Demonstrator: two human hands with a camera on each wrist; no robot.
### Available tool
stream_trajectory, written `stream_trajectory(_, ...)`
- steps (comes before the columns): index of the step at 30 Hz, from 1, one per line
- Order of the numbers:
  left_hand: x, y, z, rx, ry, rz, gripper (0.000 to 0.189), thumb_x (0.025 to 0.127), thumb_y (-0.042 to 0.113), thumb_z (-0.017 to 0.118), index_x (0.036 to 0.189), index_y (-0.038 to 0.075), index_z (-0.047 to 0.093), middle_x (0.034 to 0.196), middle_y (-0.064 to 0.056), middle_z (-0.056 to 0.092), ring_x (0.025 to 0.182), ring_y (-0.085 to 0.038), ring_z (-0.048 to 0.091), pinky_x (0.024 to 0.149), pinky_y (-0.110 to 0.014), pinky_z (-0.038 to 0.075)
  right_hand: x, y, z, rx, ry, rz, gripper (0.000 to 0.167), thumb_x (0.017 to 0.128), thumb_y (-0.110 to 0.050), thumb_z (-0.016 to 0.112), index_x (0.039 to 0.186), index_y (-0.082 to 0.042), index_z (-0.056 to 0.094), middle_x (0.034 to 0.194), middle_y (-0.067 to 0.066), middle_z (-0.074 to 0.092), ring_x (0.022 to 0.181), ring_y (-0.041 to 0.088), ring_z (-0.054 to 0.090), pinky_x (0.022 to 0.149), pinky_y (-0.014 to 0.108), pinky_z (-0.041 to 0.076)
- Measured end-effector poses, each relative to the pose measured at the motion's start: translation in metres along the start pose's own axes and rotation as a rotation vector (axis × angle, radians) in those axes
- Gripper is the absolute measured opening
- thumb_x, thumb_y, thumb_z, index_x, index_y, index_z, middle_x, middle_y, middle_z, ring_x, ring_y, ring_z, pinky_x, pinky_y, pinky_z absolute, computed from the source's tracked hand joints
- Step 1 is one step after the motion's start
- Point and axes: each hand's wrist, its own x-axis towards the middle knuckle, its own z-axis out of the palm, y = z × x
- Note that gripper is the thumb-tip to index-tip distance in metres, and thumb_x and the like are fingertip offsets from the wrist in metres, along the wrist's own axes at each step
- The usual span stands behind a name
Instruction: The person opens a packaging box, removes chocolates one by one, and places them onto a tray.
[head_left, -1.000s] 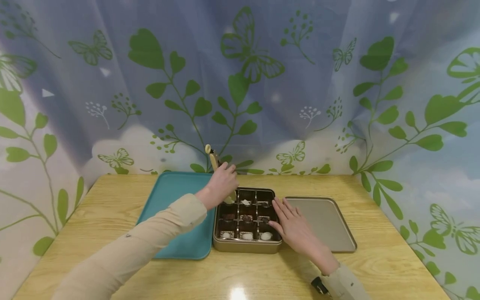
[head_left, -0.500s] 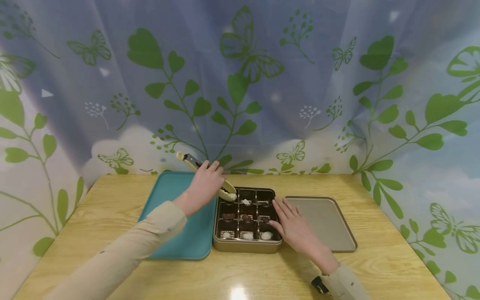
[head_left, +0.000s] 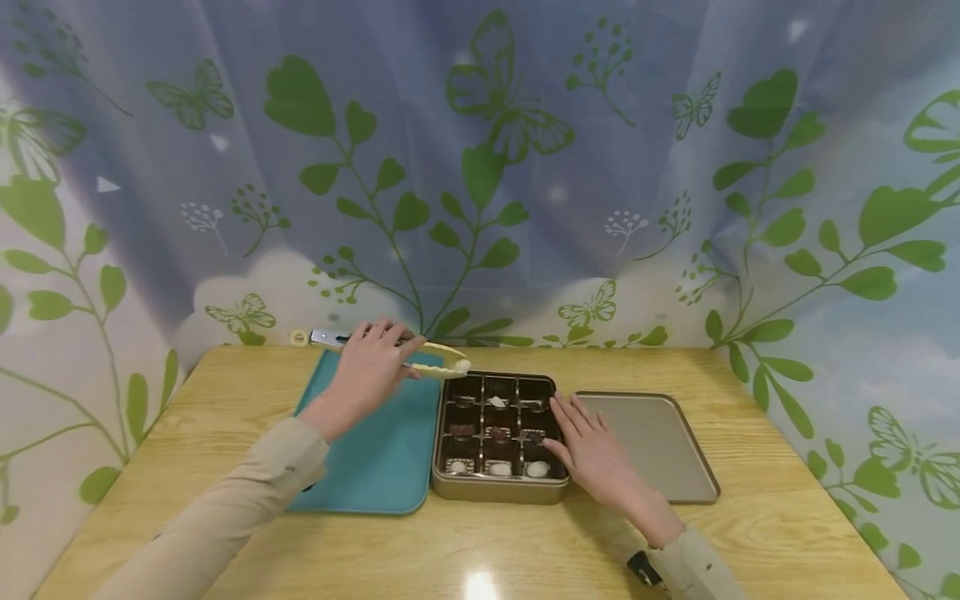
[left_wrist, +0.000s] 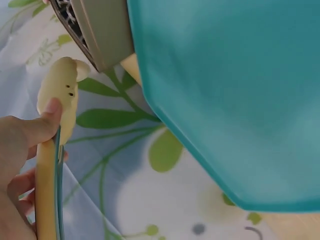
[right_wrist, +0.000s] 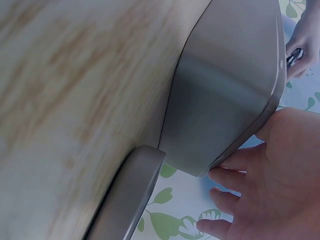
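My left hand (head_left: 367,371) grips a pair of tongs (head_left: 437,372) with cream-coloured tips and a ring at the back end. A small whitish piece (head_left: 462,365) sits at the tips, above the back left corner of a bronze metal tin (head_left: 498,492). In the left wrist view the thumb presses on one arm of the tongs (left_wrist: 47,190). The tin has a dark divided insert; white pieces (head_left: 537,470) lie in the front compartments and dark brown ones (head_left: 462,431) in the middle row. My right hand (head_left: 596,458), fingers extended, rests along the tin's right rim.
A teal tray (head_left: 375,467) lies against the tin's left side, under my left forearm. On the right a flat bronze lid (head_left: 652,446) lies on the wooden table (head_left: 360,554). A patterned curtain (head_left: 525,208) hangs behind the table's back edge.
My left hand has drawn the tongs up and left out of the tin's back left compartment, turning them nearly level, with the whitish piece at their tips. The right hand stays put.
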Motion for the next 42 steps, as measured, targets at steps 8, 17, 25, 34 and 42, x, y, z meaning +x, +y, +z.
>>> stream_trajectory(8,-0.019,-0.033,-0.006,0.033,0.073,-0.068,0.039,0.085,0.023,0.083,0.122,0.014,0.075,0.107,-0.010,0.069,0.103,-0.032,0.060,0.083,-0.046,0.049,-0.001,-0.001,-0.003,0.005,-0.013,0.004,0.067,0.107,-0.036,0.050,0.157,0.003,0.029,0.164,0.020,0.025,0.151,0.041,0.024,0.117,0.065,0.022)
stream_trajectory(17,-0.047,-0.076,-0.010,0.076,0.043,-0.165,0.039,0.083,0.019,0.085,0.121,0.011,0.075,0.105,-0.013,0.068,0.103,-0.035,0.059,0.085,-0.051,0.049,-0.001,0.002,-0.001,-0.018,0.001,-0.011,0.067,0.107,-0.036,0.050,0.157,0.003,0.030,0.163,0.021,0.028,0.150,0.041,0.026,0.116,0.066,0.025)
stream_trajectory(25,-0.060,-0.098,-0.002,0.162,-0.077,-0.198,0.032,0.088,0.019,0.080,0.118,0.008,0.075,0.100,-0.016,0.065,0.100,-0.036,0.057,0.085,-0.051,0.047,0.000,0.002,0.000,-0.019,-0.007,-0.001,0.068,0.107,-0.038,0.050,0.158,0.001,0.029,0.164,0.018,0.026,0.151,0.039,0.025,0.117,0.064,0.024)
stream_trajectory(34,-0.054,-0.101,0.007,0.212,-0.248,-0.148,0.037,0.082,0.028,0.084,0.106,0.003,0.073,0.099,-0.019,0.061,0.100,-0.037,0.053,0.081,-0.047,0.043,0.000,0.001,-0.002,-0.014,-0.017,0.005,0.068,0.107,-0.038,0.049,0.158,0.001,0.029,0.164,0.018,0.026,0.152,0.038,0.023,0.118,0.064,0.023)
stream_trajectory(42,-0.047,-0.101,0.014,0.249,-0.286,-0.154,0.037,0.078,0.030,0.088,0.099,0.004,0.073,0.098,-0.019,0.063,0.100,-0.037,0.054,0.083,-0.049,0.044,0.000,0.000,-0.004,-0.011,-0.040,0.013,0.068,0.108,-0.040,0.046,0.159,0.000,0.027,0.165,0.016,0.021,0.153,0.037,0.020,0.119,0.063,0.021)
